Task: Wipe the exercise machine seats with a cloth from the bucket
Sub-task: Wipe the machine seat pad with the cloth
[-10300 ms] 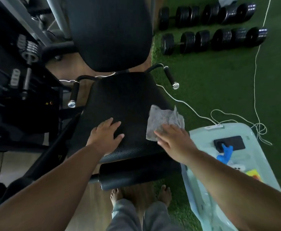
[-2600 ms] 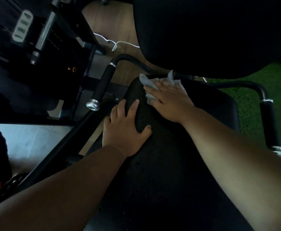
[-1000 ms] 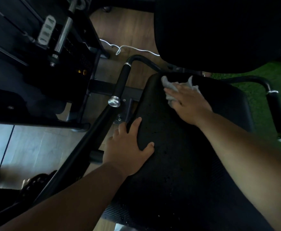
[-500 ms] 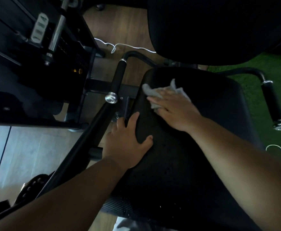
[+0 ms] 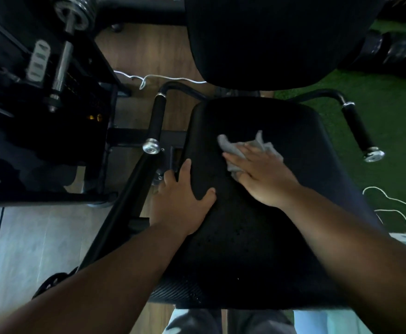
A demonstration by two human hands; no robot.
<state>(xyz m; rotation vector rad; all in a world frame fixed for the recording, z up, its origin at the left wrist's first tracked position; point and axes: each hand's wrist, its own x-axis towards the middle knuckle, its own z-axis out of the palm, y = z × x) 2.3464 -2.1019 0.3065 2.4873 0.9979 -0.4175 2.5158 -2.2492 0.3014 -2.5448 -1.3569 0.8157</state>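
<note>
Pressing cloth [image 5: 239,150] flat under right hand [image 5: 262,174], fingers [image 5: 233,157] straight; left hand [image 5: 181,201] bracing seat [image 5: 269,237], fingers spread; wiping seemingly midway.

Both forearms are bare up to the frame edge, with no sleeve showing on either. The left hand [image 5: 181,201] and right hand [image 5: 262,177] wear no gloves, rings or watch. Below the seat [image 5: 257,249], grey cloth covers the legs [image 5: 221,321], seemingly trousers, though dim light blurs them.
</note>
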